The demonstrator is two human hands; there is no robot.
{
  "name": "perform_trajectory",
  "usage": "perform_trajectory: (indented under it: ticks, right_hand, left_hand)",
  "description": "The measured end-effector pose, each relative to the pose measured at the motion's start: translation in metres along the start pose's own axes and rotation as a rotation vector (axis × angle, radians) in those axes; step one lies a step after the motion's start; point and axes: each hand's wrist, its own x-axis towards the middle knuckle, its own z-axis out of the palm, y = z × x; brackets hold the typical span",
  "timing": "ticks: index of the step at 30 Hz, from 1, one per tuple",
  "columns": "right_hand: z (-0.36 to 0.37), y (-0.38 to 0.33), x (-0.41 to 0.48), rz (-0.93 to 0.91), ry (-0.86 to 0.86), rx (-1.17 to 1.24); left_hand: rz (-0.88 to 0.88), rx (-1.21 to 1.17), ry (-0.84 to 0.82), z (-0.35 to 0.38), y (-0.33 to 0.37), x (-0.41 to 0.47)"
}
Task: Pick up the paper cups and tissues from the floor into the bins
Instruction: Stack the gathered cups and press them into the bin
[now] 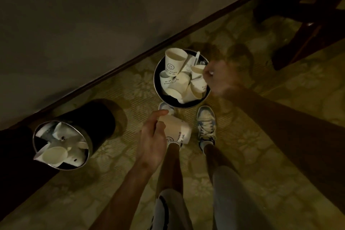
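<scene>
Down on the patterned carpet floor (261, 110), by the wall (74, 15), stand two round metal bins. The cup bin (155, 82) sits just past the person's sneakers (206, 123) and is heaped with paper cups, one smiley cup (172, 63) riding above the rim. The tissue bin (100, 127) stands well apart to the left, holding crumpled tissues (61, 130) plus a stray cup (54, 155).

The left hand (152, 138) is wrapped around a paper cup (179, 132), thumb over the top, cup lying sideways in the air just short of the cup bin's near rim. The right hand (220, 78) hovers at that bin's right edge, fingers curled beside a small cup's lip (197, 70). It's blurred, so I cannot tell whether it pinches that cup or has nothing.

The step looks like dropping cups into the center bin. With that pile so high, I'd say carry the left-hand cup over a low spot near the front, mouth down, and nest it into another cup rather than toss it. A loose drop could roll off the heap and back onto the floor, so keep it low before letting go.
</scene>
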Motion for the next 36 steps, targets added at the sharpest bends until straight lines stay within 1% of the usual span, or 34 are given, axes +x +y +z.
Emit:
perform_trajectory:
  ticks: [6,10,12,17,21,25,27,32,34,36]
  right_hand:
    - [0.004,-0.013,0.042,-0.042,0.047,-0.058]
    - [0.005,-0.016,0.056,-0.057,-0.037,-0.105]
    - [0.008,-0.016,0.056,-0.068,-0.022,-0.056]
    - [0.015,-0.006,0.037,-0.040,0.049,0.104]
    - [0.024,0.011,0.012,-0.061,0.042,0.275]
    - [0.041,0.023,-0.006,-0.017,0.123,0.317]
    - [0.050,0.027,-0.013,-0.015,0.125,0.373]
    - [0.072,0.031,-0.019,0.029,-0.005,0.500]
    - [0.082,0.030,-0.018,0.070,0.004,0.584]
    - [0.091,0.029,-0.014,0.149,0.030,0.664]
  left_hand:
    - [-0.033,-0.010,-0.053,0.000,-0.018,0.020]
    - [-0.052,0.007,-0.091,-0.002,-0.015,0.032]
    - [-0.059,-0.015,-0.087,-0.003,-0.011,0.040]
    - [-0.097,-0.167,-0.011,-0.007,0.002,0.062]
    - [-0.115,-0.180,0.043,-0.008,0.010,0.083]
    - [-0.116,-0.209,0.083,-0.003,0.018,0.104]
    - [-0.098,-0.176,0.068,0.003,0.020,0.114]
    - [-0.051,-0.168,0.031,0.032,0.028,0.137]
    - [-0.046,-0.170,-0.003,0.042,0.027,0.144]
    - [-0.081,-0.242,-0.057,0.053,0.022,0.150]
